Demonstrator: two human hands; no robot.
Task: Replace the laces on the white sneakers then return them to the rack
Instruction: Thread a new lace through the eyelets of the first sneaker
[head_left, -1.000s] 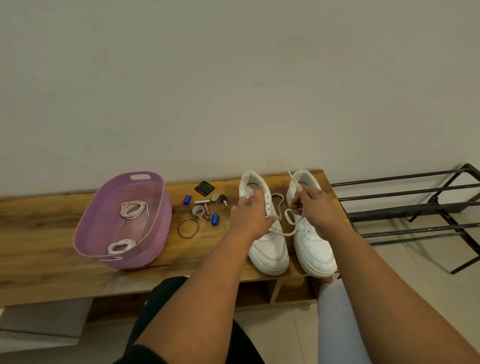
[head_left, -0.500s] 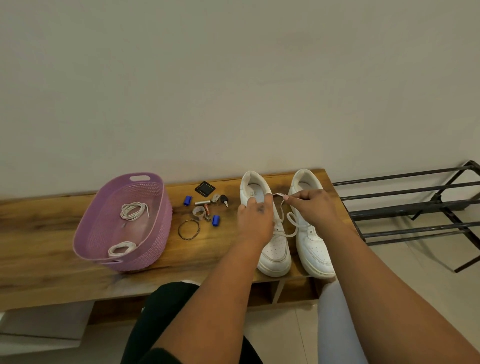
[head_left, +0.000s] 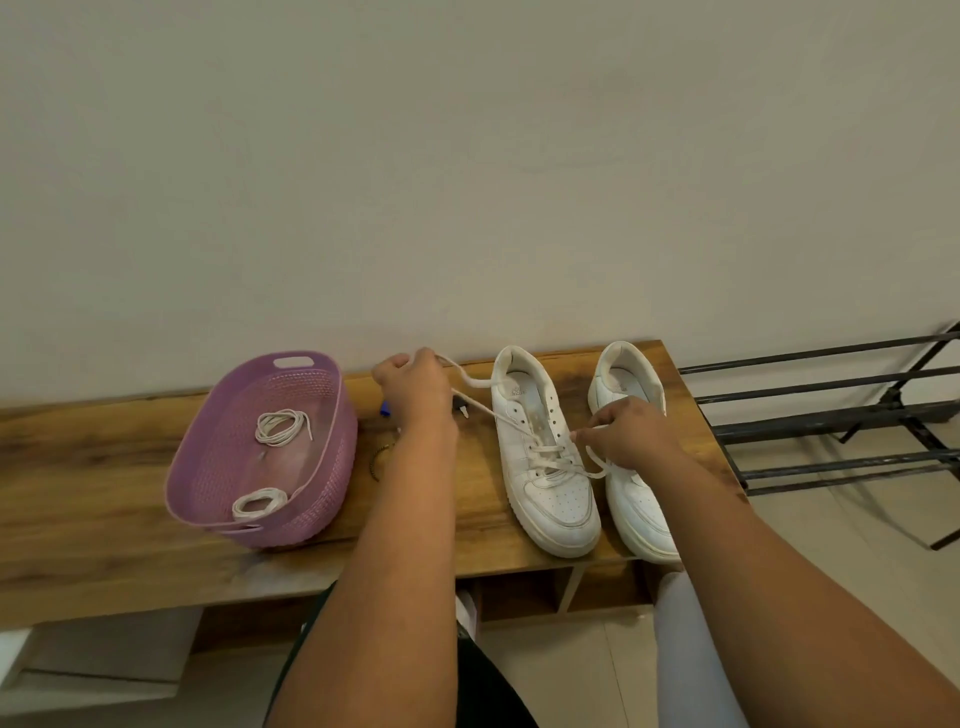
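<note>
Two white low-top leather sneakers stood side by side, toes toward the person, at the right end of a long brown wooden bench (head_left: 104, 467) set against a plain pale wall. The left sneaker (head_left: 545, 457) was partly laced: a flat white shoelace (head_left: 470, 382) crossed its lower eyelets, and one long free end ran up and left from the upper eyelets to the left hand (head_left: 415, 387). That hand was raised above the bench, left of the shoe, its fingers curled round the lace end and gripping it. The right hand (head_left: 626, 434) lay over the gap between the shoes, partly covering the right sneaker (head_left: 631, 499); its thumb and forefinger pinched the other part of the lace just beside the left sneaker's right-hand eyelets, with a loop hanging below the fingers. Further left on the bench sat an oval purple plastic woven-pattern basket (head_left: 332, 467) holding two coiled white laces, one near its middle (head_left: 282, 427) and one at its near end (head_left: 258, 503). Small items lay between basket and shoes, mostly hidden by the left arm; a blue piece (head_left: 385, 410) and part of a thin ring (head_left: 379, 457) showed. A black metal bar shoe rack (head_left: 831, 410) stood on the tiled floor to the right of the bench, well apart from the sneakers.
</note>
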